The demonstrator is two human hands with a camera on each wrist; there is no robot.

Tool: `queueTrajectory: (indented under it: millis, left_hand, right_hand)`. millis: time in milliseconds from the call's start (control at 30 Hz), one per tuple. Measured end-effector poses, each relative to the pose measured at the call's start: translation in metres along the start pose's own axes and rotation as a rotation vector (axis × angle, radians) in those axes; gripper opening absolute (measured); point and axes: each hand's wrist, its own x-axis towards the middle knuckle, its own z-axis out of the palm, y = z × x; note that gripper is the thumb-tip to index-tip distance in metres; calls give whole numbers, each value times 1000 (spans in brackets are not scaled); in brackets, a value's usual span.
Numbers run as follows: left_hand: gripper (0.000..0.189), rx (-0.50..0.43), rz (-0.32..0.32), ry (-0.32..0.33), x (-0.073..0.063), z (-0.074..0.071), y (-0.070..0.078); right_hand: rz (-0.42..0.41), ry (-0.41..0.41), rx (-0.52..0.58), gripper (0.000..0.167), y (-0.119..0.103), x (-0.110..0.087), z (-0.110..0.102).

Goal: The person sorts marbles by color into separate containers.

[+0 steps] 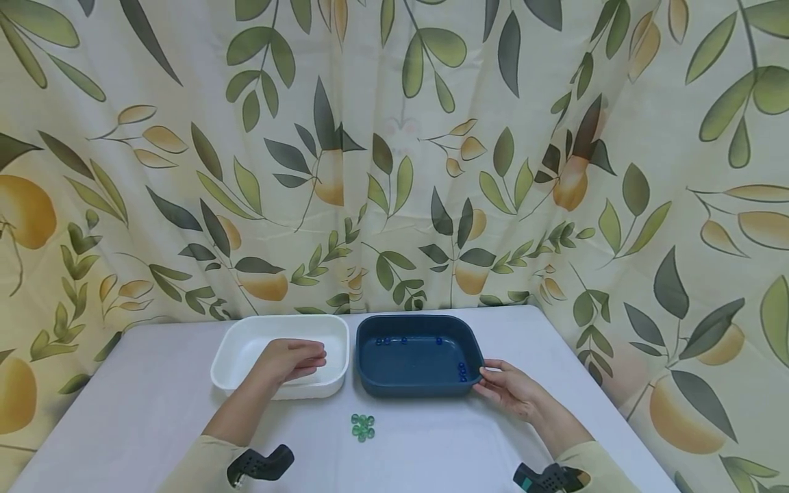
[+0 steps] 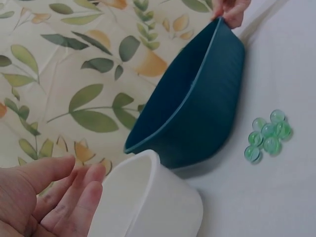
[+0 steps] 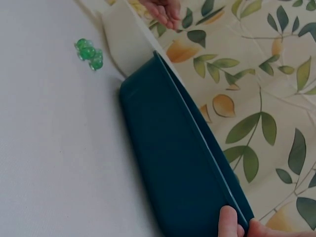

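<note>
My left hand [image 1: 290,360] hovers over the white plastic tub [image 1: 311,392], its fingers loosely extended and nothing visible between them. In the left wrist view, the thumb and fingers are spread apart beside the tub's rim. At the dark blue tub [image 1: 407,370], my right hand [image 1: 510,390] pinches the right end of the rim between thumb and fingers. Several blue marbles [image 1: 462,372] lie inside the blue tub, some along its back wall and a group near the right end. A cluster of green glass marbles [image 1: 362,427] rests on the table in front of the tubs.
Both tubs stand side by side on a white-covered table [image 1: 425,445], with a narrow gap between them. Behind and around the table hangs a curtain [image 1: 382,260] printed with leaves and fruit.
</note>
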Motion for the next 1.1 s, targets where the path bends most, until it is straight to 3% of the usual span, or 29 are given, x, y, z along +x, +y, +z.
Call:
queueTrajectory:
  millis: [400,1100]
  left_hand:
    - [43,-3,13,-7,-4,-27,-1]
    - [47,175,4,41,-12,-80,0]
  right_hand:
    - [-3,-1,-4,47,0,-1,0]
    - [1,6,6,45,0,-1,0]
